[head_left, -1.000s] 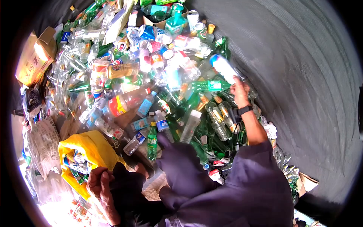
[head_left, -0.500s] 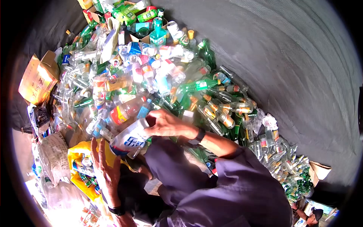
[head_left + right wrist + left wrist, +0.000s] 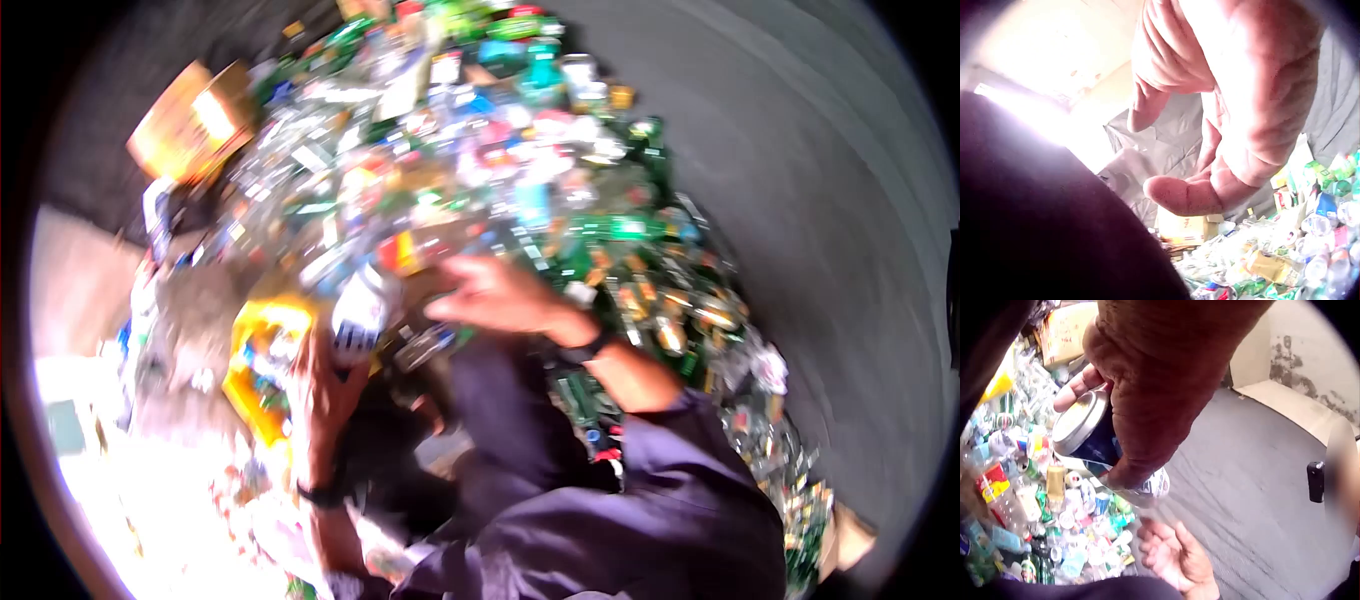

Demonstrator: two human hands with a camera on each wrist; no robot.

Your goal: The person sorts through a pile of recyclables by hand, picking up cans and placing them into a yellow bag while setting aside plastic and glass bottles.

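Scanning left to right on my remote feed; motion smears the head view. Far left, cardboard box [image 3: 165, 130], tilted. Then yellow bag [image 3: 272, 312], mouth open, contents too blurred to name. Just beside it, my left grip [image 3: 325, 385]: thumb and fingers wrapped round blue-and-white can [image 3: 368, 312]. Left wrist view backs that up: can tilted, silver end showing. Next, my right grip [image 3: 505, 295]: nothing in it, fairly wide, thumb apart from fingers, near the can, not touching. Behind and to the right, heap [image 3: 480, 170] of bottles and cans, green bottle [image 3: 625, 228] on it, then grey sheet [image 3: 800, 200].

Risks, my guess: thin smooth wall, so too light a hold on a tilted can could let it slip and roll into the heap; too hard could dent it. The bag's soft rim could fold inward if the left grip snags it. Reaching blindly with the right grip could topple loose bottles or meet a broken edge. Blur makes misjudging the bag's mouth likelier.
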